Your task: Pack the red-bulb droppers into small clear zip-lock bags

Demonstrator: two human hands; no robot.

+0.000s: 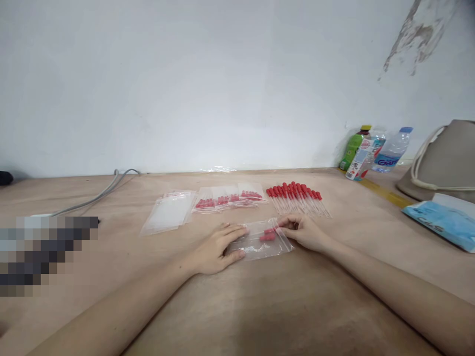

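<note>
1 clear bag (pixel 260 243), long axis left-right | left hand (pixel 218 249) flat on it | right hand (pixel 304 231) pinches right end

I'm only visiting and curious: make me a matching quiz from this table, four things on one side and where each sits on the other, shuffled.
1 empty clear bags
2 loose red-topped droppers
3 drink bottles
4 nearest bag

A far right, against the wall
B touched by the left hand and the right hand
C left end of the row
D right end of the row

Pairs: 1-C, 2-D, 3-A, 4-B.
</note>
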